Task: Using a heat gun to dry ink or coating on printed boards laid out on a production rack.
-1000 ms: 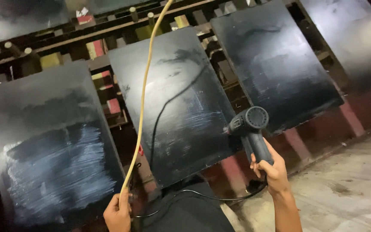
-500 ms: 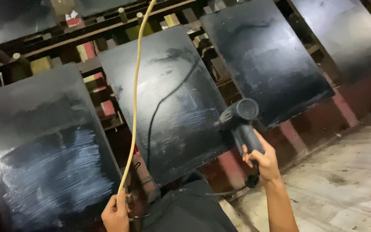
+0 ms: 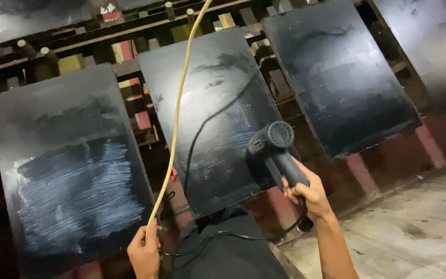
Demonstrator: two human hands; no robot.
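Two hands are busy in the head view, and each is closed on something different. The right hand (image 3: 308,194) grips the handle of a dark heat gun (image 3: 274,150), whose round back end faces the camera — so its long axis runs from the hand up and away, nozzle aimed at the lower right part of the middle black panel (image 3: 207,103). Whether the nozzle touches that panel I cannot tell; it looks just off the surface. The left hand (image 3: 144,250), low in the frame, is wrapped around a pale yellow cord (image 3: 177,108) that rises in a long curve across the middle panel's left side and out past the top edge. A thin black cable (image 3: 202,238) loops near the same hand. The right hand is clearly the nearer one to the middle panel.

Leaning on the same dark rack (image 3: 130,64) are a left panel (image 3: 73,170), streaked with whitish brush-like marks, and a right panel (image 3: 336,77), well apart from both hands. Pale floor (image 3: 403,227) shows at lower right.
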